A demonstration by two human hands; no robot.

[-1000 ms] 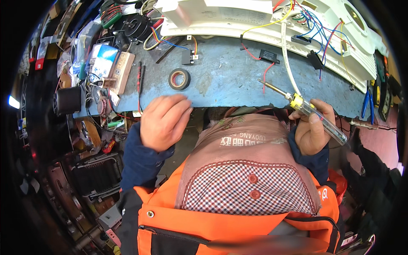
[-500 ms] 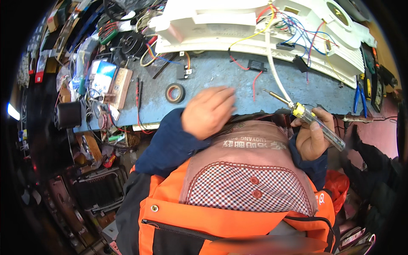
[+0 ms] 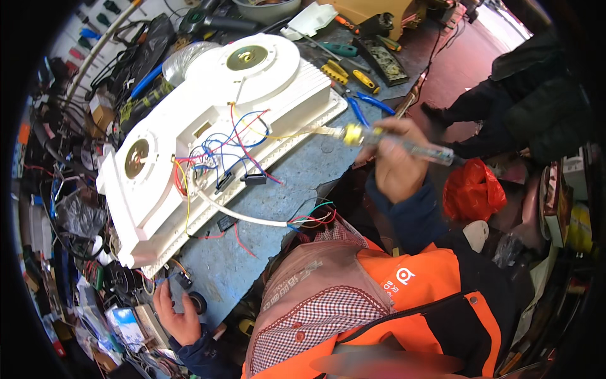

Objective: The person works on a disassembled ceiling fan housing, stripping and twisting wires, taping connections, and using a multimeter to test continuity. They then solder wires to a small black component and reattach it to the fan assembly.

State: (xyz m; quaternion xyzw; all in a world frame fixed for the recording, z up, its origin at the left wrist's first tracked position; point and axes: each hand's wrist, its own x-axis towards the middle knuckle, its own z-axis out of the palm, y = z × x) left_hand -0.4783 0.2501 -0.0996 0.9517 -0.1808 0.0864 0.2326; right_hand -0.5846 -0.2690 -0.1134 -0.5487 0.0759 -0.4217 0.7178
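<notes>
While the right hand (image 3: 396, 165) at centre right clamps one soldering iron (image 3: 404, 143), the left hand (image 3: 178, 316) at lower left spreads loose fingers beside one tape roll (image 3: 198, 302).

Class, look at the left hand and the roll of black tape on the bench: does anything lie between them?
Nothing visible does. The left hand rests at the bench edge, with the roll of black tape right beside its fingers, no object between them.

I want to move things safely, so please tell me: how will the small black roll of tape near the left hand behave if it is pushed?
The tape roll lies flat on the blue bench beside the left hand, so it would probably slide, not roll. It looks small and likely light. Set on edge, its round shape could roll off.
</notes>
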